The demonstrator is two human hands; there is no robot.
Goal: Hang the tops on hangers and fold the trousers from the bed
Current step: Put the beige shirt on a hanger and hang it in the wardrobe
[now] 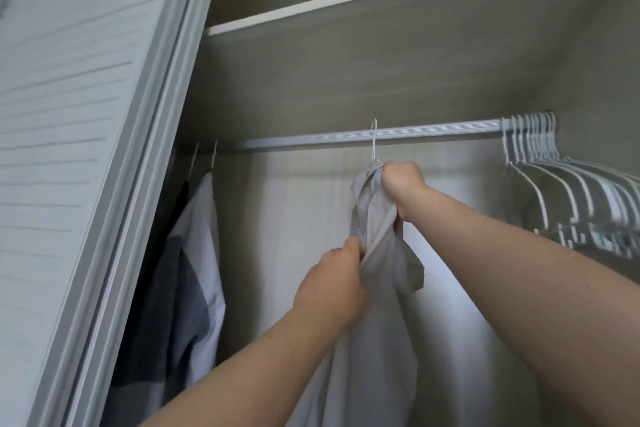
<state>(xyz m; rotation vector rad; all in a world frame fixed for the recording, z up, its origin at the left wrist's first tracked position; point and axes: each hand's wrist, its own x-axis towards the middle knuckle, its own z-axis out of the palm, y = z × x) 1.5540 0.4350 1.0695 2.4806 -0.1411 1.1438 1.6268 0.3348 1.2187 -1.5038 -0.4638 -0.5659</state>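
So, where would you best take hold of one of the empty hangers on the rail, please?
Probably the leftmost empty hanger, at its neck below the hook, coming from the left: that side of the rail is bare, while the other hangers crowd its right.

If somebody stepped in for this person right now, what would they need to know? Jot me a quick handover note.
Right hand: grips the top of the light grey shirt at the neck of its white hanger.
Left hand: grips the shirt's fabric lower down.
The hanger's hook appears to sit over the wardrobe rail.
Done: a white-and-grey top and a dark garment hang at the rail's left end.
Left: straighten and release this shirt. Empty hangers wait at the right end. The bed and trousers are out of view.
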